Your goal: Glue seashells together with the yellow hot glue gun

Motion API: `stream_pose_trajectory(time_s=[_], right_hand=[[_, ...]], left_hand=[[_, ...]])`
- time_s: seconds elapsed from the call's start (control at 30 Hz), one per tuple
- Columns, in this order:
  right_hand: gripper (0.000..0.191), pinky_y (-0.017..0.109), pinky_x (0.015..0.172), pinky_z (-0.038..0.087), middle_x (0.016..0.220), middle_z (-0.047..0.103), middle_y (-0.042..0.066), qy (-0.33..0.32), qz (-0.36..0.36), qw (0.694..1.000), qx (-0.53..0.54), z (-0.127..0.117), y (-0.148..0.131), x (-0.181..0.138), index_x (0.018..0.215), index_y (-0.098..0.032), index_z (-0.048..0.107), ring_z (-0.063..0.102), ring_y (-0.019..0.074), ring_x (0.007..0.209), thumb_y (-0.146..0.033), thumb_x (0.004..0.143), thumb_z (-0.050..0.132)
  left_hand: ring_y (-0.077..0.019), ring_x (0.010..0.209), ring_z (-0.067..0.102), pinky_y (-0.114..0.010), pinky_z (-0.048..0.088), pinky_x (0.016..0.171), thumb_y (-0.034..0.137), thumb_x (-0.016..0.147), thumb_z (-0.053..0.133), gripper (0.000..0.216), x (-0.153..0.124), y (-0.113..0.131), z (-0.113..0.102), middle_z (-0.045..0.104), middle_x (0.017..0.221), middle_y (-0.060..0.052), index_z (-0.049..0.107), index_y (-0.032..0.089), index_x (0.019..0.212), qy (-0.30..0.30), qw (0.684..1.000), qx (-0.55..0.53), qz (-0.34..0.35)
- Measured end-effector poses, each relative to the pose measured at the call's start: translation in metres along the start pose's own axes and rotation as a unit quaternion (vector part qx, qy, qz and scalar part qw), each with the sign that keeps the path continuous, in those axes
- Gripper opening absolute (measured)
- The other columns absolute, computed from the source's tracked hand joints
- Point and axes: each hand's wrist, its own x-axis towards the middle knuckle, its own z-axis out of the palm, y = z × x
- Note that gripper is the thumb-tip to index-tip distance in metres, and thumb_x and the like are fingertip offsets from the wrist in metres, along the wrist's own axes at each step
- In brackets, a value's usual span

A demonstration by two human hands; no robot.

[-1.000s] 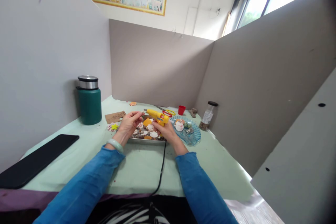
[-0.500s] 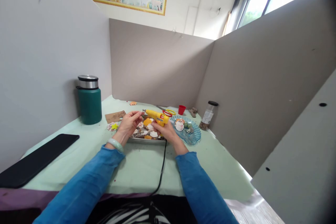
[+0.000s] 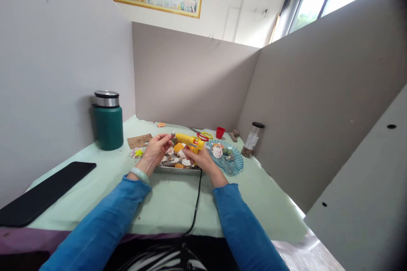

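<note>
My right hand [image 3: 199, 159] grips a yellow glue gun [image 3: 188, 140], its nozzle pointing left toward my left hand [image 3: 155, 149]. My left hand is closed in a pinch on a small piece I cannot make out, held right at the nozzle tip. Both hands hover over a metal tray [image 3: 178, 169] filled with several shells. The gun's black cord [image 3: 196, 203] runs down off the table's front edge.
A blue glass dish [image 3: 237, 165] with shells sits right of the tray. A green flask [image 3: 108, 123], a brown card [image 3: 140, 140], a black pad [image 3: 44, 194], red-handled scissors [image 3: 203, 136], a red cup [image 3: 220, 132] and a jar [image 3: 252, 139] stand around. Partition walls enclose three sides.
The glue gun and my left hand's pinched piece have shifted slightly left and up. Otherwise the scene is unchanged.
</note>
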Motion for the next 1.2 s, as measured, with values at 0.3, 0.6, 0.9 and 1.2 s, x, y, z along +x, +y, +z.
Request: stream_pose_trajectory(time_s=[0.3,0.6,0.9,1.2], right_hand=[[0.033,0.024,0.05,0.039,0.059,0.054,-0.003,0.01,0.004,1.0,0.006,-0.0014,0.0027,0.0012,0.081,-0.017,0.062,0.046,0.0096,0.05,-0.048,0.073,0.071],[0.035,0.024,0.049,0.041,0.061,0.055,-0.003,0.031,-0.003,0.999,0.012,-0.0018,0.0077,0.0042,0.085,-0.017,0.063,0.047,0.0106,0.052,-0.05,0.074,0.07],[0.032,0.024,0.049,0.039,0.058,0.054,-0.003,0.015,-0.004,1.0,0.006,-0.0017,0.0028,0.0013,0.081,-0.018,0.062,0.046,0.0099,0.049,-0.048,0.074,0.071],[0.033,0.025,0.048,0.04,0.058,0.054,-0.003,0.038,-0.02,0.999,0.014,-0.0018,0.0033,0.0033,0.084,-0.019,0.063,0.045,0.0108,0.05,-0.049,0.075,0.071]], left_hand=[[-0.0073,0.057,0.058,-0.02,0.049,0.058,0.023,0.05,0.093,0.035,-0.0023,0.0021,0.0037,0.069,0.072,-0.003,0.068,0.012,0.072,-0.004,1.0,0.005,0.001],[-0.0072,0.057,0.057,-0.021,0.048,0.058,0.024,0.048,0.094,0.037,-0.0046,0.0037,0.0055,0.07,0.075,-0.005,0.068,0.01,0.072,-0.008,1.0,0.01,-0.006],[-0.0079,0.058,0.057,-0.022,0.048,0.058,0.022,0.05,0.092,0.035,-0.0051,0.0055,0.0068,0.068,0.072,-0.003,0.067,0.012,0.072,-0.003,1.0,0.018,-0.007],[-0.0077,0.059,0.057,-0.022,0.049,0.059,0.023,0.052,0.092,0.035,-0.0041,0.0032,0.0028,0.072,0.08,-0.007,0.067,0.011,0.074,-0.017,1.0,0.018,-0.009]])
